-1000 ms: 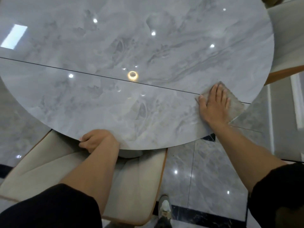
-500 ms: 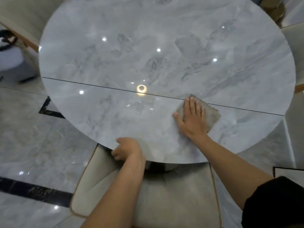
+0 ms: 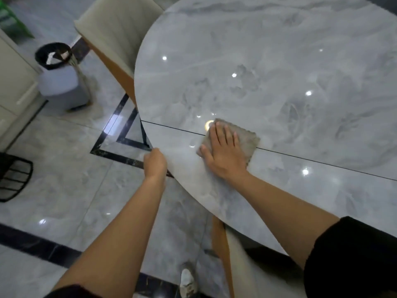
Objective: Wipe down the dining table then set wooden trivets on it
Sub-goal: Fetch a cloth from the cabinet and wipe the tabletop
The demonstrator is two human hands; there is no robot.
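Far left there's a cream cabinet, w/ a black wire rack thing on the floor below it, can't tell what it is tbh. Next over is a pale bin w/ a black liner, standing on the glossy grey marble-look floor, which has a black border strip thru it. Then a cream chair w/ an orange-brown back, right up against the far-left side of the dining table. Table's round, grey marble pattern, super shiny w/ ceiling lights reflecting all over. A thin dark seam runs across it. Left hand is at the near-left rim, fingers curled round the edge. Just right of it the right hand lies flat, fingers straight and close together, pressing a grey cloth onto the top, right on the seam. Below the table edge there's a 2nd chair and a light shoe. Black sleeve is bottom right.
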